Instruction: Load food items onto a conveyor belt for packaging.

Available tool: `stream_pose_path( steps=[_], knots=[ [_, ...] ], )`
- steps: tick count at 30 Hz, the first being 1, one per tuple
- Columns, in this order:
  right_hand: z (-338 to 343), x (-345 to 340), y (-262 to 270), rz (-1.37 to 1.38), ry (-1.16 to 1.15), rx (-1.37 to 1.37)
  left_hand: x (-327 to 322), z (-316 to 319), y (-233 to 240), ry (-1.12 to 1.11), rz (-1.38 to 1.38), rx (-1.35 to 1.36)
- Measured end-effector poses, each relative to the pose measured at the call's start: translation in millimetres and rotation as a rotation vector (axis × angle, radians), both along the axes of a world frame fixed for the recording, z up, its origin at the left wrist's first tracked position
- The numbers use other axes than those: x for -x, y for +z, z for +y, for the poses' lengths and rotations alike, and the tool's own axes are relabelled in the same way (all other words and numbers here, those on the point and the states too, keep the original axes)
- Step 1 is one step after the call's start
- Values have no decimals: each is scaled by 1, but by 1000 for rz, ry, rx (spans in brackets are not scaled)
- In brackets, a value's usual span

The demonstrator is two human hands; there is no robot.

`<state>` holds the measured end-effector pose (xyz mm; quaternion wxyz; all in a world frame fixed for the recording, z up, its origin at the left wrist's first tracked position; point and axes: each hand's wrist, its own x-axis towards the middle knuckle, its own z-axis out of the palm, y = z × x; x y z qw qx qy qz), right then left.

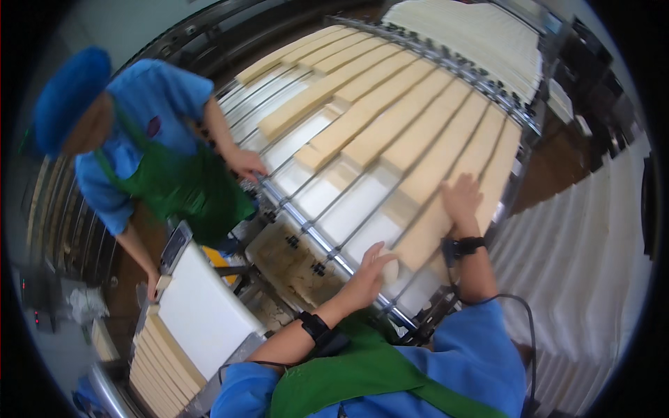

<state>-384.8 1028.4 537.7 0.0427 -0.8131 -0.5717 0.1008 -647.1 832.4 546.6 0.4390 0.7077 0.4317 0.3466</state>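
Observation:
Long cream-coloured slabs (413, 141), which look like tofu or dough, lie in lanes on a white belt (360, 235) between thin metal rods. My right hand (462, 201) rests palm down on a slab near the right side, fingers spread. At the near end of one long slab (423, 237), my left hand (366, 279) holds a pale rounded piece (390, 267), partly hidden by the fingers. Below that hand runs a shiny metal bar (308, 227) along the belt's near edge. Both my wrists wear black bands.
A co-worker (172, 157) in a green apron stands at left, one hand on the bar's end. Beside them is a white board (204, 303) with stacked cream strips (162, 366). A bin with crumbs (287, 266) sits under the bar. White pleated sheeting (569, 292) spreads at right.

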Motion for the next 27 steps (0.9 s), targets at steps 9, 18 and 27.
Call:
stream_pose_path(
  steps=[9, 18, 27],
  knots=[
    [-63, 37, -5, 282, 539, -524, 123, -92, -8, 710, 11, -177],
    [-155, 197, 19, 724, 805, -284, 187, -229, -47, 1387, -219, 9],
    [-217, 362, -10, 779, 1115, -23, 282, -405, -88, 2223, 570, 94]
  ],
)
